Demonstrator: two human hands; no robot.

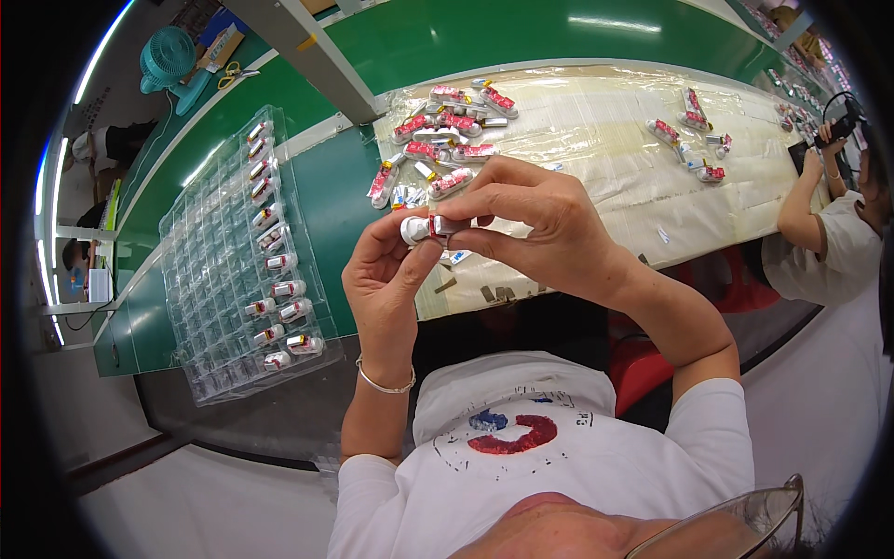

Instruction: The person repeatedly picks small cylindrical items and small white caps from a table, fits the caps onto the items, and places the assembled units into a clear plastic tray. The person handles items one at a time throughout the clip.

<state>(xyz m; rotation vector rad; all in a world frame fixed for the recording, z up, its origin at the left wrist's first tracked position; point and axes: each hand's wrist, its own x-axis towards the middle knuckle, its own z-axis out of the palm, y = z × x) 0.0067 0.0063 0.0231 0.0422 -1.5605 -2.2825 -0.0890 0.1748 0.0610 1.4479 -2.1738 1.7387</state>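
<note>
Both my hands meet over the near edge of the work surface, around a small white bottle-like piece (pixel 415 230) with a red band and a silvery end. My left hand (pixel 384 270) pinches its white end between thumb and fingers. At the silvery end, my right hand (pixel 535 214) closes its fingertips, which partly hide the piece. Just beyond my hands lies a pile of similar white pieces with red labels (pixel 458 122), some with silver or gold parts. Small blue-and-white slips (pixel 459 256) lie under my fingers.
At left a clear compartmented tray (pixel 209 279) holds several such pieces along its right side. More pieces (pixel 692 119) lie farther right on the plastic-covered sheet (pixel 596 121). A grey post (pixel 317 56) rises beyond the tray; a teal fan (pixel 169 58) and yellow-handled scissors (pixel 229 74) are at far left. Another person's arm (pixel 803 207) is at right.
</note>
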